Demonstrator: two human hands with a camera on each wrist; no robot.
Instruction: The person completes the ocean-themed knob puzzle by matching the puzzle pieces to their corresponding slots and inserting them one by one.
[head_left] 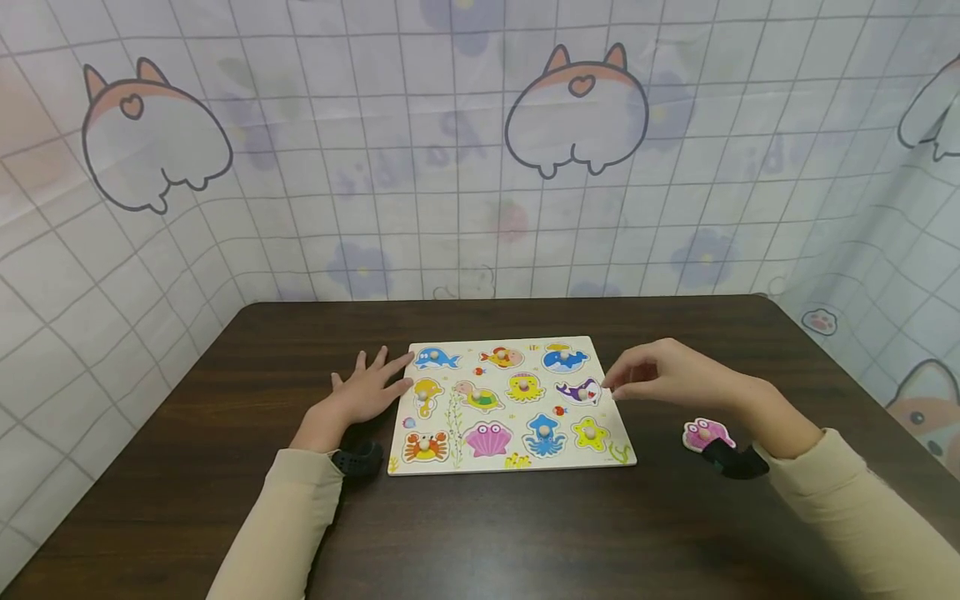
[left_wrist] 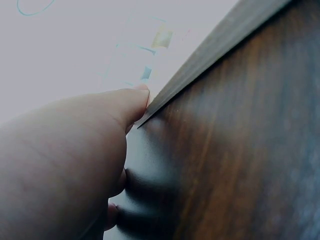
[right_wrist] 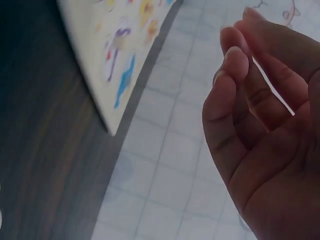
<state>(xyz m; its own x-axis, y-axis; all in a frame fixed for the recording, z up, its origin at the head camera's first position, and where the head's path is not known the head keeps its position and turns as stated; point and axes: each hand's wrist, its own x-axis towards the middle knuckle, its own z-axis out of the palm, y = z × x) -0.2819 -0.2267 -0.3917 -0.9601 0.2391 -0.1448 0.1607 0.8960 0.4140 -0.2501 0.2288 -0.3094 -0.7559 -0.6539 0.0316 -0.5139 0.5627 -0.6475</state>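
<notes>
A pale puzzle board [head_left: 465,492] lies on the dark table, bearing knobbed sea-animal pieces such as a crab [head_left: 425,447], a squid [head_left: 544,437] and a purple shark [head_left: 579,392]. No knob shows on its pink shell picture [head_left: 487,439]. My left hand [head_left: 363,392] spreads its fingers at the board's left edge, and the left wrist view has its thumb [left_wrist: 135,102] right at that edge. Beside the board's right edge, near the shark, hovers my right hand [head_left: 671,375], its fingers bent loosely toward the thumb with nothing visible between them. A loose pink shell piece [head_left: 707,433] lies below the right wrist.
Black bands [head_left: 360,460] circle both wrists; the right one partly covers the loose shell piece. The brown wooden table [head_left: 480,542] reaches back to a white gridded cloth [head_left: 450,208] with cartoon prints, which also hangs at both sides.
</notes>
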